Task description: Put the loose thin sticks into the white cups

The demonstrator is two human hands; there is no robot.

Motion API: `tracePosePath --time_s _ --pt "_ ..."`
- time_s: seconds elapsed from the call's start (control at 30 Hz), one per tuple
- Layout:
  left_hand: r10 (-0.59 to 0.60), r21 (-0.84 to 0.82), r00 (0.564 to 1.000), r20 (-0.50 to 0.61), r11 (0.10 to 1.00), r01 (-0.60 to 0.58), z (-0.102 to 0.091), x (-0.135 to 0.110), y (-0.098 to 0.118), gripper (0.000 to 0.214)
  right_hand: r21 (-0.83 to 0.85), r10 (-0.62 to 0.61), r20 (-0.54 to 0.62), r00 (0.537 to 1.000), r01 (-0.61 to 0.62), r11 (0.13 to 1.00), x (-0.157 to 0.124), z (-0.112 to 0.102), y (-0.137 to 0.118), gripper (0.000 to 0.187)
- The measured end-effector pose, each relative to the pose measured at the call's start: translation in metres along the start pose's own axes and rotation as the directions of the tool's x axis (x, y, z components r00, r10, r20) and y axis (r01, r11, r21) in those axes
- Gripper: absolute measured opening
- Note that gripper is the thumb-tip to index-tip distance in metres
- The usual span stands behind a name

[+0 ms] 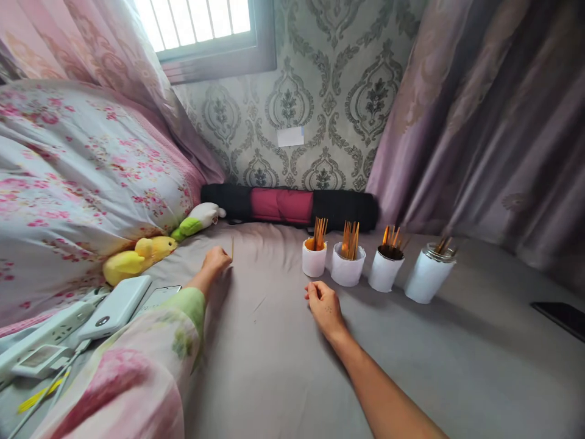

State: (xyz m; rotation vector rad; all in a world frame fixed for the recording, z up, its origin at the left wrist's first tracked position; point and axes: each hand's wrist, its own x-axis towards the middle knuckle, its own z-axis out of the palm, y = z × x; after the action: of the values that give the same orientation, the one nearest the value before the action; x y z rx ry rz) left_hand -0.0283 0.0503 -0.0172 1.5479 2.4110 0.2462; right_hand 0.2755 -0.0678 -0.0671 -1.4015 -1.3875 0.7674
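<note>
My left hand (216,261) rests on the grey sheet (283,366) with its fingers pinched around a thin wooden stick (232,247) that stands upright. My right hand (323,303) lies on the sheet with its fingers curled under, just in front of the leftmost cup; what they hold, if anything, is hidden. A row of white cups stands ahead: the first cup (314,258), a second cup (348,266), a third cup (384,268) and a glass jar wrapped in white (427,275). Each holds several orange-brown sticks. One loose stick (259,304) lies between my hands.
A floral quilt (82,183) is heaped at the left with yellow and green plush toys (137,256) beside it. A power strip, power bank (116,306) and phone lie near my left arm. A black and red bolster (292,204) lies against the patterned wall. Curtains hang at the right.
</note>
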Motion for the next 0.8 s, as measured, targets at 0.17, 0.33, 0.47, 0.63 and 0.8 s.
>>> tracePosePath --time_s 0.17,0.33,0.47,0.63,0.8 --pt "-0.014 0.010 1.000 -0.003 1.000 0.014 0.003 -0.001 0.003 0.028 0.002 -0.004 0.000 1.000 0.004 1.000 0.000 0.001 0.001 0.033" --pt "-0.016 -0.005 1.000 -0.011 1.000 0.016 0.007 -0.001 0.003 0.028 -0.004 -0.009 -0.011 1.000 0.009 1.000 -0.001 0.000 0.001 0.033" --pt "0.004 -0.016 0.999 -0.044 1.000 -0.005 0.009 0.001 0.003 0.024 -0.015 -0.006 -0.013 1.000 0.006 1.000 -0.002 0.000 -0.001 0.033" --pt "0.015 -0.025 0.996 -0.088 1.000 -0.018 0.011 0.005 0.003 0.014 -0.016 0.008 -0.002 1.000 -0.008 1.000 -0.003 -0.001 -0.004 0.032" --pt "0.014 -0.034 0.994 -0.107 0.999 -0.018 0.013 0.008 0.003 0.007 -0.019 0.016 0.009 1.000 -0.015 1.000 -0.003 -0.001 -0.005 0.031"
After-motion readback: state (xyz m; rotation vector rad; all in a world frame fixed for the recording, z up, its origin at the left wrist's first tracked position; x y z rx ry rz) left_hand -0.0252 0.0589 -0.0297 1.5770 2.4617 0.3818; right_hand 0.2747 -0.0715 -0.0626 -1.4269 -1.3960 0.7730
